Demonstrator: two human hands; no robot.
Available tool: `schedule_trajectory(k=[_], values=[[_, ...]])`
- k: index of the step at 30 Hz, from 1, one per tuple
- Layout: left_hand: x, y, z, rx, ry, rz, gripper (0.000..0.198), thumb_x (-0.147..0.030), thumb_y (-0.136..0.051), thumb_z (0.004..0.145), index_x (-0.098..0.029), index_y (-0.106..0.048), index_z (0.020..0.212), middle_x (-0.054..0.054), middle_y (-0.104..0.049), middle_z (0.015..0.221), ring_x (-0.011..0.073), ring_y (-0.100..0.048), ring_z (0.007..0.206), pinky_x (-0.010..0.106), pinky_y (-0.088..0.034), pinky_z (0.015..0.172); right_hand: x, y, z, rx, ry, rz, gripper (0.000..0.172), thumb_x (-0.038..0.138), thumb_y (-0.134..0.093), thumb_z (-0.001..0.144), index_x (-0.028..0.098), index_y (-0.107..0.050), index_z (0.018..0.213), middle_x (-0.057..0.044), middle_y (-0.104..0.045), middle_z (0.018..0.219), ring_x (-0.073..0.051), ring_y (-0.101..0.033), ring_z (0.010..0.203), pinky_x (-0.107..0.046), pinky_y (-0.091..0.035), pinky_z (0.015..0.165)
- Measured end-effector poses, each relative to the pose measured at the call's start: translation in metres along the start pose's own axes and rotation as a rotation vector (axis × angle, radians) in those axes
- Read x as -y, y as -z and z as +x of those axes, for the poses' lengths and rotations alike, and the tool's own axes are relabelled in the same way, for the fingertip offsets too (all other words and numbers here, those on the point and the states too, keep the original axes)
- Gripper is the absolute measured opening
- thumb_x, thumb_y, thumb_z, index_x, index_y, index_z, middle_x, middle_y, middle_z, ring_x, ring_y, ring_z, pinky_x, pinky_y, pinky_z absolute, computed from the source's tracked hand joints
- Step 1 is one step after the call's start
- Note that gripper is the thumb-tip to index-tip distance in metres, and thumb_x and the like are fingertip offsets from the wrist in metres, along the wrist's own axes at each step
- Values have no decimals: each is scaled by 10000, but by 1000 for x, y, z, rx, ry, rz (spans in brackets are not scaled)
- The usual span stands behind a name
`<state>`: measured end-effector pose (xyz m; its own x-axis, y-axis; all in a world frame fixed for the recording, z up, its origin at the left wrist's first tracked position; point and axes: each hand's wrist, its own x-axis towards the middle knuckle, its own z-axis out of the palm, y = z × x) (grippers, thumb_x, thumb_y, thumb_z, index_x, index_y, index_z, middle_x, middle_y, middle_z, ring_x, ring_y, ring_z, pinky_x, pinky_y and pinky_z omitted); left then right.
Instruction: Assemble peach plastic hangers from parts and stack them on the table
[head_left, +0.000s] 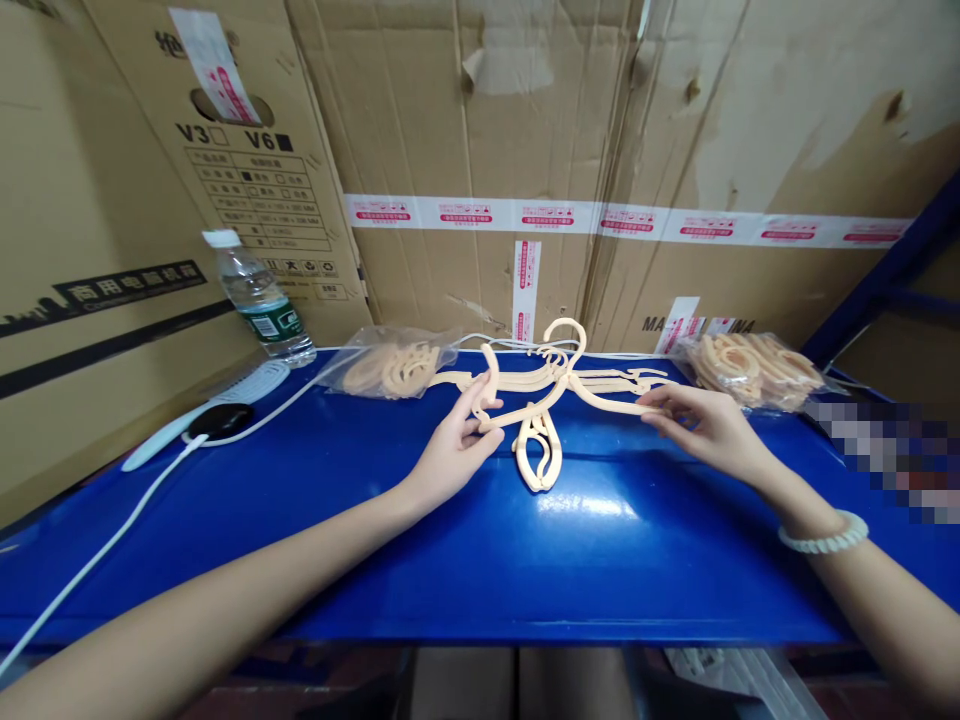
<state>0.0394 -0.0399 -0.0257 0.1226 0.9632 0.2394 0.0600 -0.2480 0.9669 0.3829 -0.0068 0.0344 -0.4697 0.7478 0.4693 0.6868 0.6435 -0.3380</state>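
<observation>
Our left hand (454, 452) and right hand (709, 425) pinch the shoulders of the plastic hangers (559, 385) on the blue table (600, 570). We judge them light, stiff, best held there.

The left carton (247, 150) reads "V3" and "V6" above a printed table; the back carton (675, 300) shows "MA".
</observation>
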Motion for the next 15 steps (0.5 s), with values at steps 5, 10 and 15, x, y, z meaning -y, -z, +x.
schedule_trajectory(k=[5, 10, 15], values=[[-6, 0, -4, 66, -75, 162, 463, -293, -598, 904, -178, -595, 1353, 105, -672, 1265, 223, -666, 1020, 325, -529, 889, 8, -7, -1, 40, 25, 34, 257, 451, -579, 944, 219, -686, 973, -38, -714, 799, -171, -616, 626, -296, -486, 584], [-11, 0, -5, 16, -104, 237, 326, -299, -568, 929, -192, -671, 1219, 82, -703, 1228, 229, -658, 1058, 332, -492, 954, 5, -9, 1, 21, 90, -10, 245, 415, -568, 954, 223, -696, 1037, -51, -701, 822, -190, -622, 687, -319, -505, 629], [-12, 1, -5, -34, -95, 216, 305, -288, -557, 922, -189, -662, 1191, 50, -720, 1067, 185, -656, 882, 284, -502, 814, 3, -9, 2, -56, 233, -298, 237, 330, -509, 992, 253, -724, 1054, -119, -718, 998, -288, -615, 925, -440, -495, 798]])
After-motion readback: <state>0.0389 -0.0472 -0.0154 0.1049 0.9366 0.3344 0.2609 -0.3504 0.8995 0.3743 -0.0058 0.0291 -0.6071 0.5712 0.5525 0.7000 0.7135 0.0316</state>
